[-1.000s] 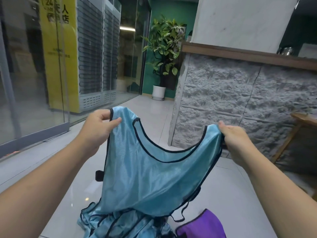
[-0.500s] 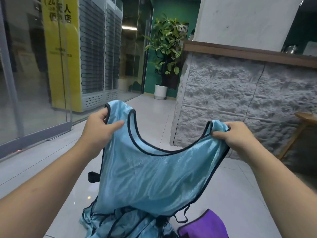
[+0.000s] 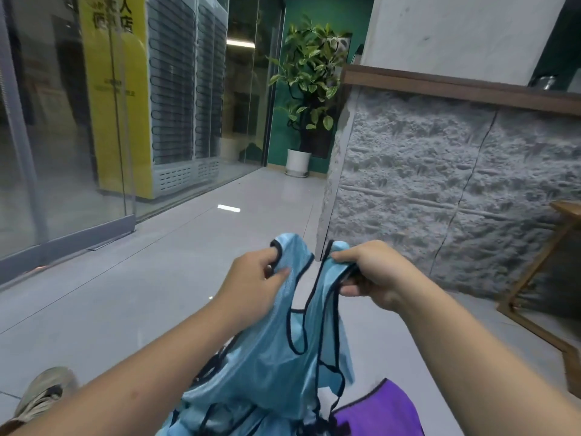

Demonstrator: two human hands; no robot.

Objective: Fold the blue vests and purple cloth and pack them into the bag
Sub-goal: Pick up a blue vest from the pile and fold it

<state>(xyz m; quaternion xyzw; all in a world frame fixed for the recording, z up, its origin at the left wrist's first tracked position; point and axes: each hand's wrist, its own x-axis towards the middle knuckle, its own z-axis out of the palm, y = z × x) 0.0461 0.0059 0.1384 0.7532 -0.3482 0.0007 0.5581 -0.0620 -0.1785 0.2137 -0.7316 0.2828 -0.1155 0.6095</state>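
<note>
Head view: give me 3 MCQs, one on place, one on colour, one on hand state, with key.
1. Where is the purple cloth?
A. lower right, beside the blue pile
B. on the wooden ledge
C. by the plant

2. What colour is the trim on the held vest?
A. white
B. dark
C. yellow

3. What are the hands doing?
A. both hang idle
B. only one grips
C. each grips a shoulder strap

Key: 1 A, it lies at the bottom right edge. 2 B, dark piping edges the neckline. 3 C, left hand and right hand each pinch a strap.

Shiny blue vest [image 3: 270,350] held up, shoulders together; purple cloth [image 3: 382,412] below.
</note>
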